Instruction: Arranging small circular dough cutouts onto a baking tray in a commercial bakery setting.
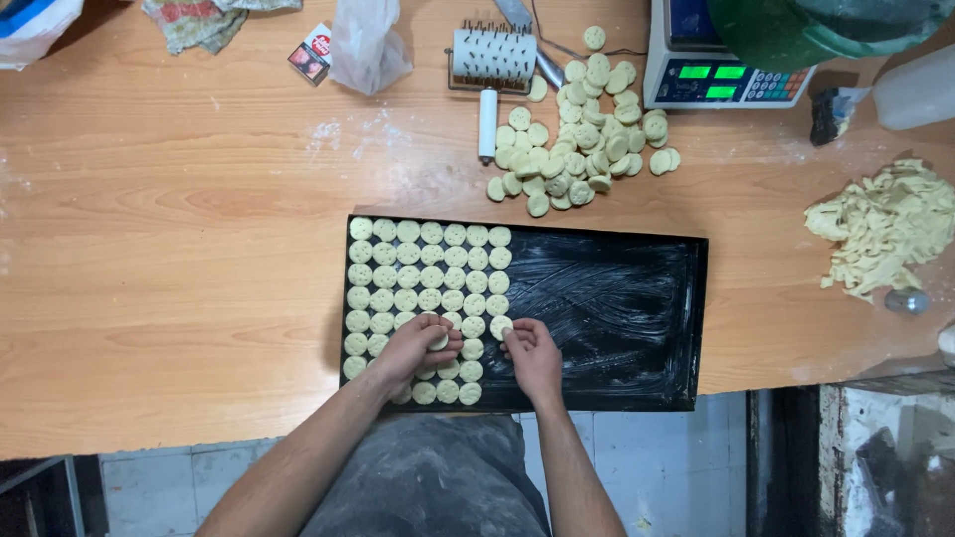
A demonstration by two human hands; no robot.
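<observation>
In the head view we look straight down on a black baking tray (617,308) set at the near edge of the wooden table (179,219), and we are laying small round dough discs (428,273) onto it in neat rows. The tray's left part is filled, about seven columns across and most of them running the full depth, so we judge well under half the tray done; the greased right part is bare. Our left hand (416,350) rests over the near rows of discs, fingers curled around one disc, though we cannot tell how firmly. Our right hand (531,356) sits just beside it at the edge of the filled area, its grip pinched on a single disc (500,324) at the near end of the last started column, which is short of full. What is left waits toward the far edge of the table: a loose heap of cut discs (582,139), beside a spiked roller with a white handle (490,70) and a scale (721,60). Near the right edge lies a pile of dough scraps (880,229), apart from the tray.
</observation>
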